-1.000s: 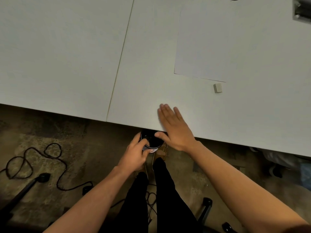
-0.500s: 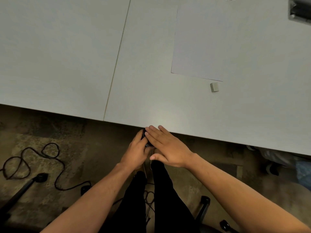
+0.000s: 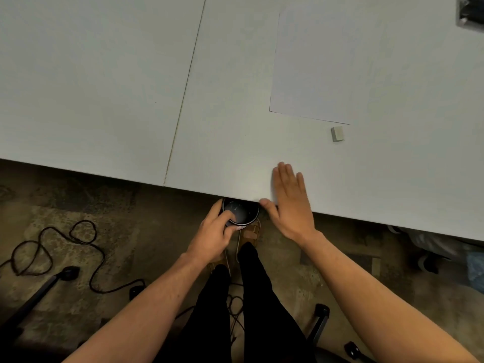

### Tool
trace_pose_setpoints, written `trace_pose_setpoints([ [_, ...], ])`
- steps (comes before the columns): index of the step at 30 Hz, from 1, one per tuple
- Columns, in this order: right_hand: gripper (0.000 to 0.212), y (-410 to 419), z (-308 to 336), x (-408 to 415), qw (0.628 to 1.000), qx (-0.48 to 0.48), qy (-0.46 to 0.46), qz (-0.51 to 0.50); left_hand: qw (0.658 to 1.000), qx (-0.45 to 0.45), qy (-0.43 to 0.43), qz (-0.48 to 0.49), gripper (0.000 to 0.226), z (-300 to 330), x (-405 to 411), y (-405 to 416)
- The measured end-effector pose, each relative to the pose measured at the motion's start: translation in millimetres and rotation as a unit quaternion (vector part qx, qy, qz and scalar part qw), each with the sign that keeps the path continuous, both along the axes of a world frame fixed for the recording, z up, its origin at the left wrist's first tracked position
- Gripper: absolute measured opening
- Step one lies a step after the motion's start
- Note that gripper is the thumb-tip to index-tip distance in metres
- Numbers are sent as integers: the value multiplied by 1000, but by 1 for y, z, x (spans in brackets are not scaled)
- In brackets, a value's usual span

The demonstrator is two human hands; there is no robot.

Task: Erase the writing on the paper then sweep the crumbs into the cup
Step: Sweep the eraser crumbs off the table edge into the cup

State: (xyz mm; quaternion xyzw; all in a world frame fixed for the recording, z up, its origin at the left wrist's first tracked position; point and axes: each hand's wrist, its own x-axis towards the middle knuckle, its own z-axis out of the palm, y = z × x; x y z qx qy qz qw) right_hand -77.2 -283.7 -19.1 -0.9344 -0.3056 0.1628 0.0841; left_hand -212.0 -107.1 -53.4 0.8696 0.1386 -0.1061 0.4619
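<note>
The table [image 3: 104, 87] is pale grey-white, made of two slabs that meet at a thin seam running from its near edge away from the viewer. A white sheet of paper [image 3: 322, 64] lies flat on the slab beyond the right grip [image 3: 290, 203], well apart from it. A small pale eraser [image 3: 337, 133] lies between that sheet's near corner and the right grip, just beside the corner. The right grip rests flat on the table at its near edge, fingers straight. At the far right corner a metal-framed opening [image 3: 471, 9] sits in the top.
</note>
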Motion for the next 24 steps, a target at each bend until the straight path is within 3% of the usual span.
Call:
trace_pose_setpoints([
  [7, 87, 30, 5, -32, 987, -6, 24, 158, 1000, 2, 10, -6, 13, 4, 0, 0],
  [12, 82, 29, 3, -46, 970, 39, 40, 237, 1000, -25, 10, -13, 45, 5, 1, 0],
  [14, 80, 21, 6, -39, 979, 101, 59, 168, 1000, -4, 8, -7, 27, 3, 1, 0],
  [16, 77, 5, 7, -27, 990, 134, 37, 16, 1000, 9, 5, 2, 11, 1, 2, 0],
  [19, 77, -27, 3, 0, 982, 75, 7, -174, 1000, -1, 0, 7, 8, 2, 2, 1],
  [21, 84, -38, 1, 14, 979, 20, 17, -202, 1000, -3, -4, 8, 8, 3, 3, 1],
  [24, 86, -33, 0, 16, 991, -40, 4, -130, 1000, -9, -3, 14, 8, 4, 4, 1],
])
